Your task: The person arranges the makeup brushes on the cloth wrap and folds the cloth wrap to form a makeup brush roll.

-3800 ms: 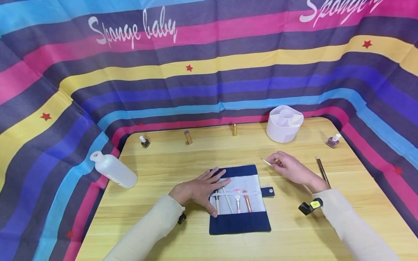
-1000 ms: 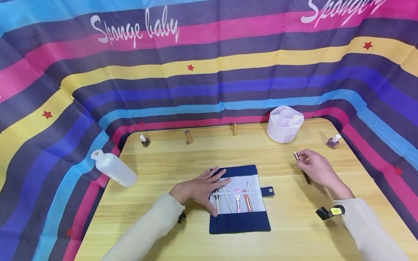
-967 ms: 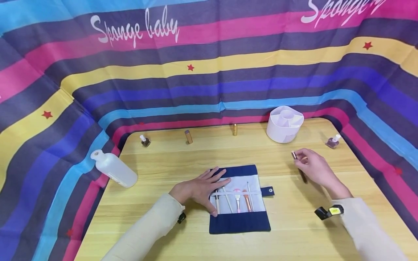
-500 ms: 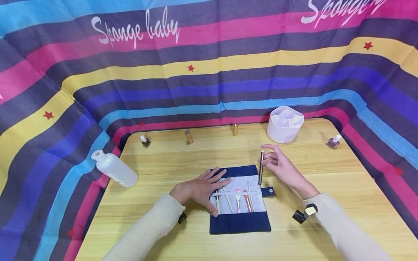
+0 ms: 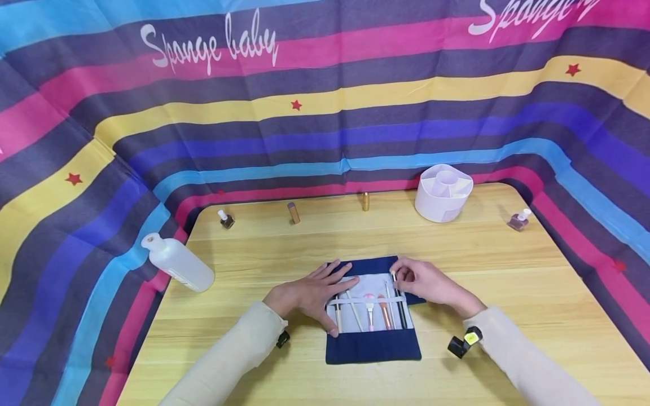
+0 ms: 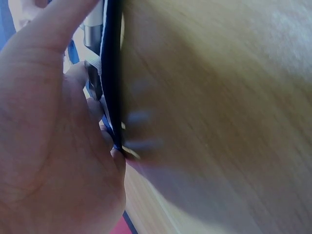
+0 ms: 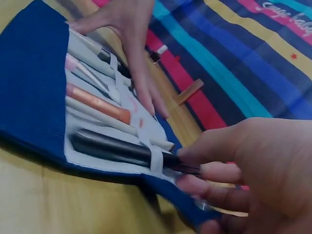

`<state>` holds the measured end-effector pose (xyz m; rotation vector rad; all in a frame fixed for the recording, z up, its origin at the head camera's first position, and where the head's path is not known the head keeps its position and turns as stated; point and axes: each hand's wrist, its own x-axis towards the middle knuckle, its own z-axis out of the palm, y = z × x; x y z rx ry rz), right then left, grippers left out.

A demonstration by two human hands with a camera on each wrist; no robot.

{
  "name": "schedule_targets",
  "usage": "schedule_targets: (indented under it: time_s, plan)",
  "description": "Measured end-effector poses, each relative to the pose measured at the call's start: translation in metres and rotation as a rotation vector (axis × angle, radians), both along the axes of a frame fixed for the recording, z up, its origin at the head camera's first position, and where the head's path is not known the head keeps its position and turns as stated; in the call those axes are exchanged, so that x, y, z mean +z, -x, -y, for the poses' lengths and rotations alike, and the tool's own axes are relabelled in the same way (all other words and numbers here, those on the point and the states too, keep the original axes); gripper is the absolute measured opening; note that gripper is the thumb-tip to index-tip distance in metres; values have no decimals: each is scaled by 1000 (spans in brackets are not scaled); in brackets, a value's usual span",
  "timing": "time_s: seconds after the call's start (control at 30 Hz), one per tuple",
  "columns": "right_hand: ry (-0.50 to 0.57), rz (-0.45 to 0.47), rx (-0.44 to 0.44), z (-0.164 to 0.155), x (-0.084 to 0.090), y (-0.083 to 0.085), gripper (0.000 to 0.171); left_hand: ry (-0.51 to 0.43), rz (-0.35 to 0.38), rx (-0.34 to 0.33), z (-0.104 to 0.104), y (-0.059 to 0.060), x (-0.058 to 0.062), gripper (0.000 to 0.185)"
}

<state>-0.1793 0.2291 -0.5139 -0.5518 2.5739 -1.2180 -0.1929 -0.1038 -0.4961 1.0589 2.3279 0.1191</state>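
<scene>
An unrolled navy brush roll with a pale lining lies on the table. My left hand rests flat on its left side, fingers spread. At the roll's right end, my right hand pinches the upper end of a dark makeup brush. In the right wrist view, that brush passes under the white elastic strap, its handle end towards the navy pocket. Beside it sit a copper-coloured brush, a pink-and-white brush and several thin pale tools. The left wrist view shows my left palm along the roll's edge.
A white bottle lies at the left. Along the back are a nail polish bottle, a brown tube, a gold tube and a white divided organizer. Another nail polish bottle is at the right.
My right hand placed a thin pale tool in the roll, picked up the dark brush at the right, carried it left and slid it under the strap. My left hand stayed still.
</scene>
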Motion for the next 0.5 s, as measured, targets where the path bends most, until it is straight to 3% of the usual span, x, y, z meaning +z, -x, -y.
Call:
schedule_targets:
  time_s: [0.1, 0.23, 0.4, 0.5]
  plan:
    - [-86, -82, 68, 0, -1, -4, 3, -1, 1, 2, 0, 0, 0, 131]
    - [-137, -163, 120, -3, 0, -8, 18, -3, 0, -1, 0, 0, 1, 131]
    - [-163, -228, 146, -6, 4, -16, 11, 3, -4, -4, 1, -1, 1, 131]
    - [-220, -253, 163, -5, 7, -27, 39, 4, -3, -2, 1, -1, 1, 131]
